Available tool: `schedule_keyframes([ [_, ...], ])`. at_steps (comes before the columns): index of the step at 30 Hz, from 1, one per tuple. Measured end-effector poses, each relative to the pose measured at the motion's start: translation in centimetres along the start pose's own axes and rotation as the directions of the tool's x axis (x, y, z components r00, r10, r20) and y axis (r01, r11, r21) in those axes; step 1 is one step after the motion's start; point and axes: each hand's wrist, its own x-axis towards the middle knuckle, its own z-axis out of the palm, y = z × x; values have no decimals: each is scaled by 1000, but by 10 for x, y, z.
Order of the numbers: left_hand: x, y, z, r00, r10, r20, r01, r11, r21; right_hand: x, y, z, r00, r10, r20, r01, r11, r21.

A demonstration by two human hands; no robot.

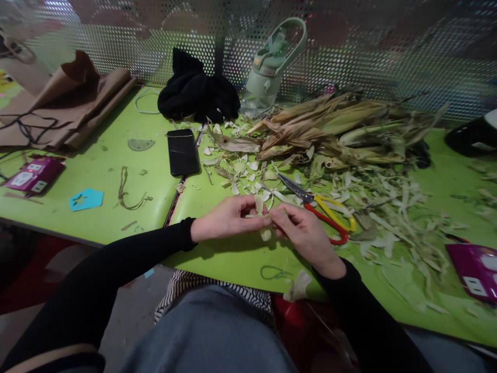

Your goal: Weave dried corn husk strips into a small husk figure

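Observation:
Both my hands meet over the near edge of the green table (pixel 104 207). My left hand (pixel 229 217) and my right hand (pixel 301 230) pinch a small pale piece of corn husk (pixel 261 212) between their fingertips; part of it hangs down below the fingers. Scissors (pixel 322 210) with red and yellow handles lie on the table just beyond my right hand, blades pointing away to the left. Cut husk scraps (pixel 248 166) are strewn behind my hands.
A pile of dried corn husks (pixel 334 127) lies at the back right. A black phone (pixel 182 151), black cloth (pixel 198 93), a pale green bottle (pixel 272 67), brown paper bags (pixel 66 103), purple boxes (pixel 33 175) and a blue card (pixel 86 199) lie around. Perforated metal screen behind.

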Motion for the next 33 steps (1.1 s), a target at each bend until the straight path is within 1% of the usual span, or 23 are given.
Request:
schedule_keyframes([
  [3,0,0,-1,995,21,96,-22,1000,13,0,0,-1,983,108,152,-134,976,174],
  [5,-1,2,-1,992,40,120,-48,997,64,0,-1,0,970,137,203,-186,952,244],
  [7,-3,5,-2,991,43,127,-60,990,129,-2,-2,1,970,152,188,-207,924,321],
  [10,-5,11,-2,991,67,119,-88,979,184,-6,-4,5,983,141,121,-181,880,439],
  [13,-7,18,-1,984,141,110,-163,961,225,-11,-6,6,988,124,88,-152,853,499],
  [15,-8,20,0,979,167,120,-193,949,249,-14,-7,5,990,127,69,-144,848,509],
  [17,-8,19,0,978,166,124,-193,946,261,-16,-8,5,989,134,62,-148,854,500],
  [19,-8,17,2,984,137,113,-160,959,235,-16,-8,4,990,132,54,-142,867,477],
  [20,-8,15,2,988,114,107,-133,973,187,-16,-8,4,991,128,44,-134,876,463],
  [22,-6,10,4,992,59,111,-63,998,31,-14,-7,2,993,116,14,-111,898,425],
  [24,-5,7,6,992,24,122,-7,991,-134,-11,-5,0,995,94,-33,-75,928,364],
  [26,-4,6,6,995,24,102,0,974,-225,-7,-2,-3,995,69,-68,-47,957,285],
  [27,-4,5,5,996,32,81,-11,969,-247,-6,-1,-3,996,68,-58,-52,969,242],
  [28,-4,5,4,998,41,56,-25,965,-261,-5,0,-4,996,83,-25,-76,977,199],
  [31,-2,6,0,999,44,-5,-44,970,-240,-4,-1,-3,980,158,124,-169,982,85],
  [33,-1,5,-3,999,27,-37,-33,983,-179,-5,-4,-1,973,143,179,-153,987,44],
])
